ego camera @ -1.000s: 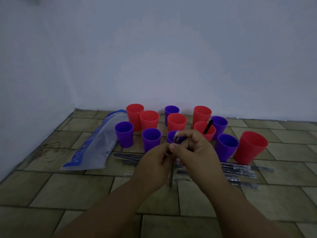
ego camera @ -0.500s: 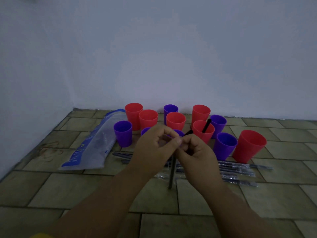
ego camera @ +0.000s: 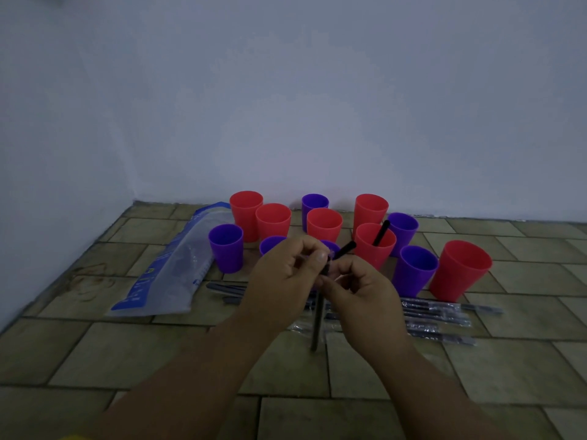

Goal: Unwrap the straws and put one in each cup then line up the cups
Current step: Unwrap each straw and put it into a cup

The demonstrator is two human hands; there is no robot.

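Note:
Several red and purple cups stand on the tiled floor by the wall. One red cup (ego camera: 374,246) holds a black straw (ego camera: 381,232). In front of them my left hand (ego camera: 286,277) and my right hand (ego camera: 359,287) both pinch a wrapped black straw (ego camera: 317,319) near its top. Its lower end hangs toward the floor, and its bare black tip (ego camera: 346,248) sticks out above my fingers. Two purple cups are partly hidden behind my hands. More wrapped straws (ego camera: 435,315) lie flat on the floor under and to the right of my hands.
A clear plastic bag with blue print (ego camera: 171,268) lies on the floor left of the cups. A purple cup (ego camera: 226,247) stands beside it. A large red cup (ego camera: 459,269) is at the far right. The wall runs close behind the cups.
Both hands rose slightly with the straw. The black tip now sticks out of the wrapper above my fingers. The cups have not moved.

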